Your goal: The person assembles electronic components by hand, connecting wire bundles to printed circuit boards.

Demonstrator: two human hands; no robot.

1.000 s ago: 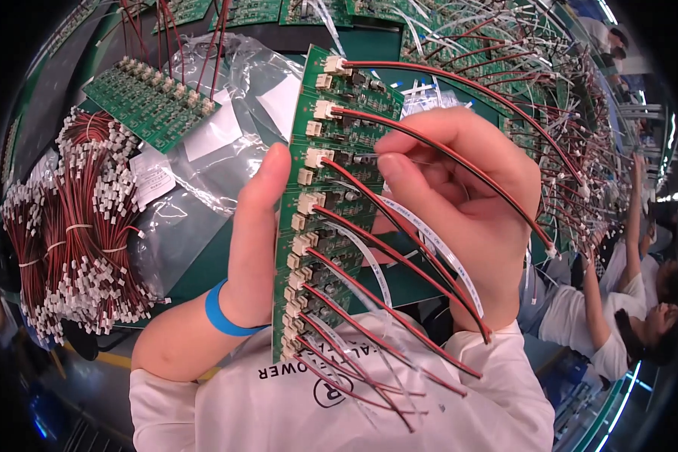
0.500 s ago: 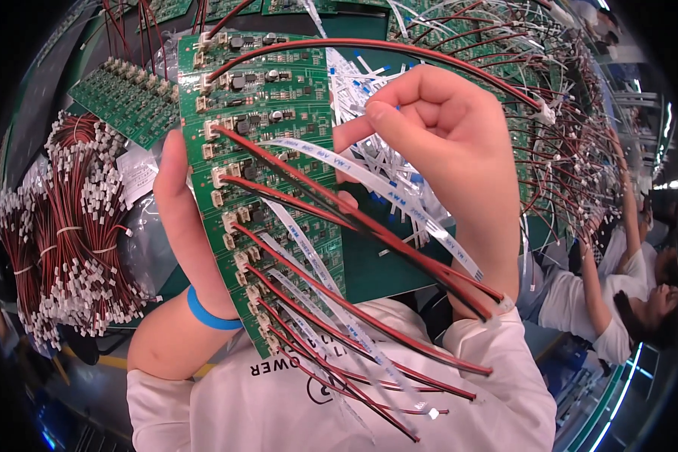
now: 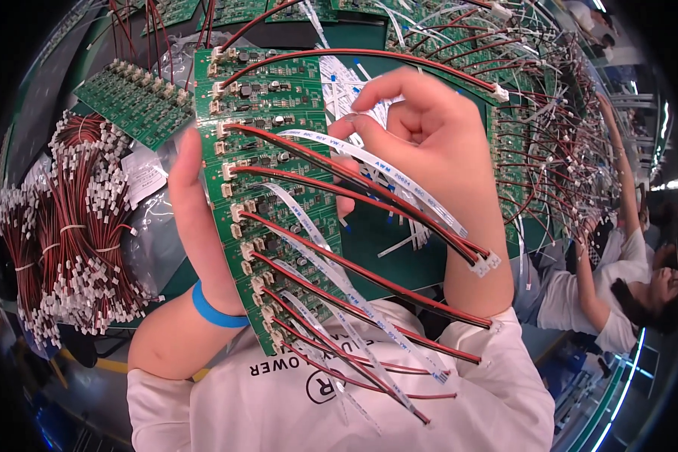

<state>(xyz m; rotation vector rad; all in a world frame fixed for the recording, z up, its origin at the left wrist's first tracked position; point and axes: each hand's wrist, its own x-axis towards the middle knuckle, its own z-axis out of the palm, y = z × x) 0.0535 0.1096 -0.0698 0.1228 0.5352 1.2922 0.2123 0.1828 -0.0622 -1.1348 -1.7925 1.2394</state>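
Observation:
A long green circuit board panel (image 3: pixel 271 162) is tilted up in front of me. My left hand (image 3: pixel 192 181) grips it, thumb along its left edge and fingertips showing at the right edge. Red-black wire leads (image 3: pixel 361 192) plug into white connectors (image 3: pixel 230 172) down the board's left side. White flat ribbon cables (image 3: pixel 384 169) hang from the board among these leads. My right hand (image 3: pixel 422 124) is beside the board's right edge, thumb and forefinger drawn together and the other fingers curled. Anything between those fingertips is too small to make out.
Bundled red-black leads (image 3: pixel 75 248) lie at the left, near another green board (image 3: pixel 135 102). Loose ribbon cables with blue ends (image 3: pixel 346 87) lie behind my right hand. Wired boards (image 3: pixel 520 135) crowd the right side. A person in a white shirt (image 3: pixel 572 286) sits at far right.
The upper end of the panel has shifted a little down and right, and its hanging leads have swung. My right hand has moved slightly left, closer to the board's edge.

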